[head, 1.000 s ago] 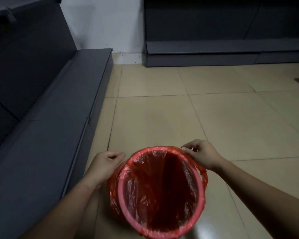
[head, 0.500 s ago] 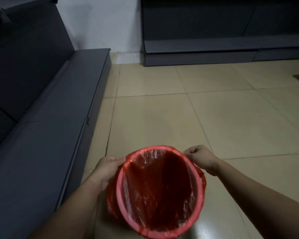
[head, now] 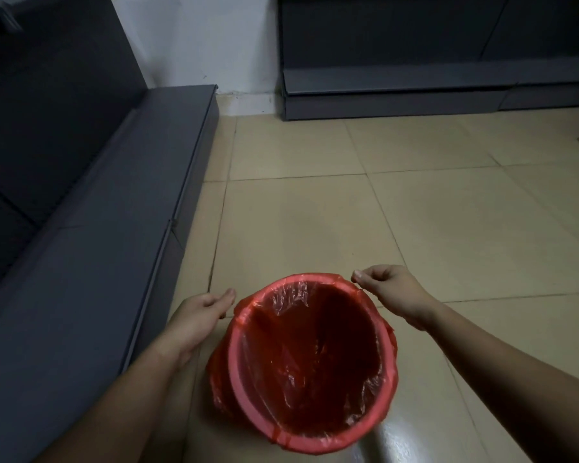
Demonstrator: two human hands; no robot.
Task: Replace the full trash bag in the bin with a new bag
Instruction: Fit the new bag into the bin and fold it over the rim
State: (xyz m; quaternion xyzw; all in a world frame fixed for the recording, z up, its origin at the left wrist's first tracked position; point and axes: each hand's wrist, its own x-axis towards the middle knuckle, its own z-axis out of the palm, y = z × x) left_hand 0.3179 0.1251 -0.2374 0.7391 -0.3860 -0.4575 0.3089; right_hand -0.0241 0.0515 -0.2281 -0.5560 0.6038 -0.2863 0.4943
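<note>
Film this thin will handle as light, limp and a little slippery, I judge: the red bag [head: 318, 355] already lines the red bin [head: 248, 372], which stands on the tiled floor [head: 448, 228] just beside the grey shelf base [head: 114, 262], its edge folded out over the rim and hanging crumpled down the left side. Left hand [head: 194, 320] sits loose and open beside the rim, grasping nothing, while the right hand [head: 390, 289] is curled at the far rim, thumb and forefinger seemingly pinching the folded edge, though I cannot tell for sure; the doubled fold at the rim looks like the best place to grip, since the sheet would likely stretch or tear elsewhere
</note>
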